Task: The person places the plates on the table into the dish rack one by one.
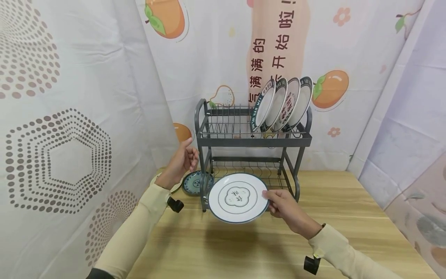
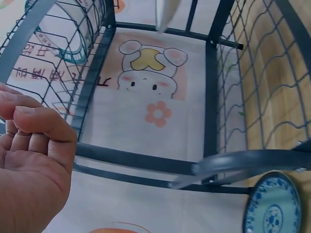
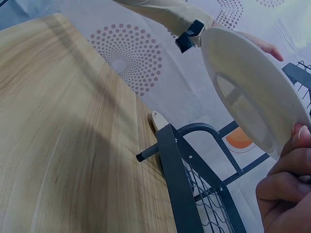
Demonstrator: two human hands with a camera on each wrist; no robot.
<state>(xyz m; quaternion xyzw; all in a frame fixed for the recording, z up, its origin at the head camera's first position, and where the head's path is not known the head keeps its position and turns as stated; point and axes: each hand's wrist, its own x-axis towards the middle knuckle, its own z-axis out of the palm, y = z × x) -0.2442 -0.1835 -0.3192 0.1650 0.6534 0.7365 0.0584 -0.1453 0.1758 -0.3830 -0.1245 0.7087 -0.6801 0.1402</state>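
My right hand pinches the right rim of a white plate with a blue edge and a flower-shaped emblem. The plate is held above the table, in front of the rack's lower tier, its face toward the head camera. In the right wrist view, its pale underside shows beside the curled fingers. To the left of the dark metal dish rack my left hand is raised, holding nothing, its fingers loosely bent, as the left wrist view also shows. Several rimmed plates stand upright at the upper tier's right side.
A blue-green patterned plate lies on the wooden table beside the rack's left legs. Another pale plate is partly hidden behind my left wrist. Printed curtains hang behind and along both sides.
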